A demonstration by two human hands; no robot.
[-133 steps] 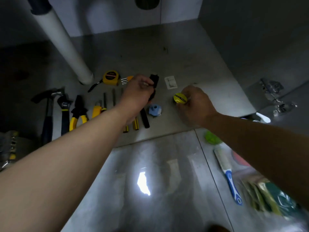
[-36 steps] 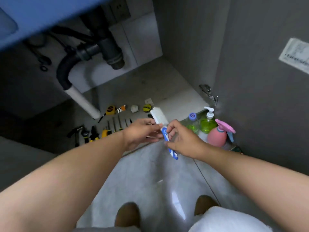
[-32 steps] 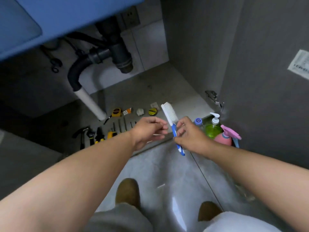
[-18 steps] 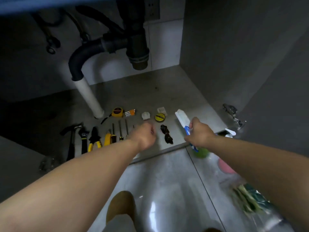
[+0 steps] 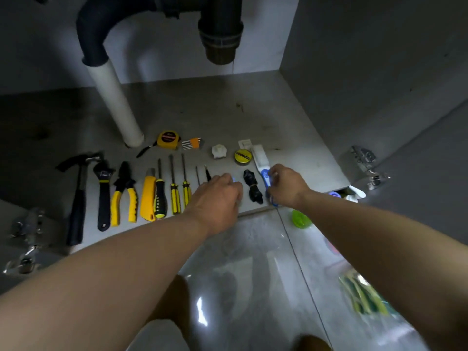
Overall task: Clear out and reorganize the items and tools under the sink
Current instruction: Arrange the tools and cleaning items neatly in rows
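A white-bristled brush with a blue handle [image 5: 260, 158] lies at the right end of the tool row on the cabinet floor [image 5: 228, 115]. My right hand [image 5: 286, 186] grips its blue handle near the cabinet's front edge. My left hand [image 5: 215, 198] reaches over the row beside the small screwdrivers, covering a small blue item [image 5: 234, 180]; I cannot tell if it holds it. A black bundle [image 5: 252, 186] lies between my hands. A hammer [image 5: 78, 193], wrench [image 5: 102, 191], pliers [image 5: 124, 193], utility knife [image 5: 148, 196] and screwdrivers [image 5: 174, 188] lie in a row.
A tape measure [image 5: 167, 140], a white fitting [image 5: 219, 151] and a yellow tape roll [image 5: 242, 156] sit behind the row. The white drain pipe [image 5: 114, 97] and black trap [image 5: 220, 29] hang above. Green bottle [image 5: 300, 219] and sponges [image 5: 362, 295] stand on the tiled floor at right.
My right hand lowered the brush from the air down onto the cabinet floor, at the row's right end. My left hand moved forward over the small tools. The view came closer.
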